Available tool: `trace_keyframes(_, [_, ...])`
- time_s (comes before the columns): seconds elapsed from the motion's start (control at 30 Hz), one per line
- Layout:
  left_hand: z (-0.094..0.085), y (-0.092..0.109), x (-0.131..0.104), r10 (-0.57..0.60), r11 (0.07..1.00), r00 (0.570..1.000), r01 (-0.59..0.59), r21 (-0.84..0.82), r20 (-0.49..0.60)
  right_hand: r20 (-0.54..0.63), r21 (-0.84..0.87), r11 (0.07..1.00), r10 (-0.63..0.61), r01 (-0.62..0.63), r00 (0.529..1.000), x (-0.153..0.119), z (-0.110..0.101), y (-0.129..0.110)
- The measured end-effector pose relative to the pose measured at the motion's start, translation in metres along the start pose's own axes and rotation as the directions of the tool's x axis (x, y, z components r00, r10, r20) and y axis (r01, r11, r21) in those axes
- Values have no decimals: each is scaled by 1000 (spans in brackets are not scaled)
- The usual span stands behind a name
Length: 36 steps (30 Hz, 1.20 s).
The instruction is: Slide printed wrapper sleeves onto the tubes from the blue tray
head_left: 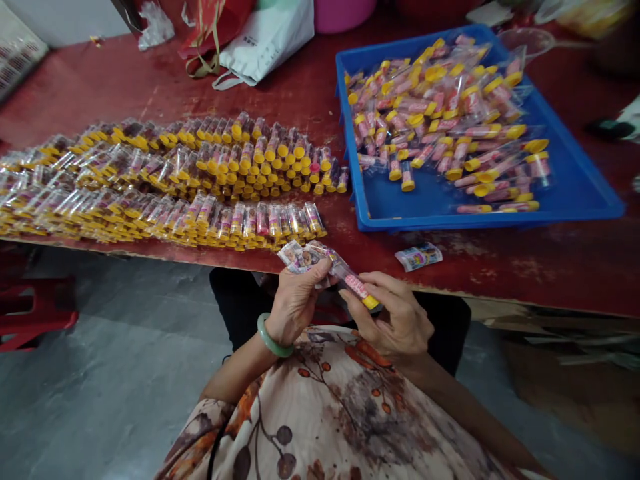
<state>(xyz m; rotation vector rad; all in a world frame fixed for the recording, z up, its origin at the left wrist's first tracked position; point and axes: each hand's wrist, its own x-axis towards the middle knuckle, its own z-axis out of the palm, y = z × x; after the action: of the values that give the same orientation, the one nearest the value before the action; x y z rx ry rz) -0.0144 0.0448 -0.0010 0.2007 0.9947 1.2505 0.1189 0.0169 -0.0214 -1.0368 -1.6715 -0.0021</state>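
Note:
My left hand (296, 297) is closed on several small printed packets (295, 256), its thumb pressed on top. Between my two hands lies a clear plastic tube (350, 277) with a yellow cap and a pink label, slanting down to the right. The fingers and thumb of my right hand (395, 313) pinch the tube near its capped end. Its upper end rests by the left thumb, over the packets. A single printed packet (419, 256) lies on the red table (480, 260), right of my hands.
Stacked capped tubes (210, 160) fill the table's left side in long rows. To the right, a blue tray (415, 217) holds a loose heap of tubes (440, 107). Bags (270, 40) stand at the back. A red stool (37, 310) is on the floor at left.

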Motion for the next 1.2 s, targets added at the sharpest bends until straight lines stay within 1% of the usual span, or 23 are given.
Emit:
trace_keyframes(0.03, [-1,1,0,2,1000,1000,-2,0,12,16,37,999,9,-10,1000,1,-1,0])
trace_keyframes(0.07, [-1,2,0,4,1000,1000,-4,-2,25,60,94,995,21,-27,998,3,-3,1])
trace_keyframes(0.1, [-2,3,-1,4,1000,999,-4,-5,38,137,160,986,29,-50,990,4,-5,1])
trace_keyframes(0.17, [-4,5,-1,-2,1000,998,3,-8,63,308,267,959,11,-98,951,7,-11,2])
trace_keyframes(0.2, [-4,6,-2,-13,1000,997,14,-5,78,356,289,951,1,-111,935,8,-14,3])
trace_keyframes(0.23, [-4,6,-3,-26,1000,995,27,-3,94,360,290,951,-1,-111,933,9,-15,3])
trace_keyframes(0.27, [-4,6,-4,-42,999,993,42,2,111,324,273,957,8,-101,946,9,-16,4])
trace_keyframes(0.33, [-3,4,-8,-71,997,987,69,16,143,204,222,969,60,-106,977,10,-15,4])
trace_keyframes(0.37, [-2,3,-10,-88,996,983,84,29,159,154,201,972,91,-122,984,11,-13,3])
trace_keyframes(0.43, [-1,1,-13,-119,992,976,110,57,185,96,179,971,144,-159,985,13,-10,2])
trace_keyframes(0.5, [-1,-1,-15,-133,990,971,120,79,199,75,177,968,167,-178,983,17,-8,-1])
trace_keyframes(0.67, [-2,-3,-15,-108,991,974,89,103,200,34,179,973,142,-145,989,26,-6,-10])
trace_keyframes(0.8, [-3,-5,-15,-84,993,966,60,103,245,7,159,978,133,-133,991,28,-6,-15])
trace_keyframes(0.97, [-3,-6,-16,-95,989,964,62,137,249,-6,122,986,115,-113,993,26,-6,-15])
trace_keyframes(1.2, [-2,-6,-16,-101,993,960,83,78,260,-14,129,991,47,-44,999,24,-5,-11])
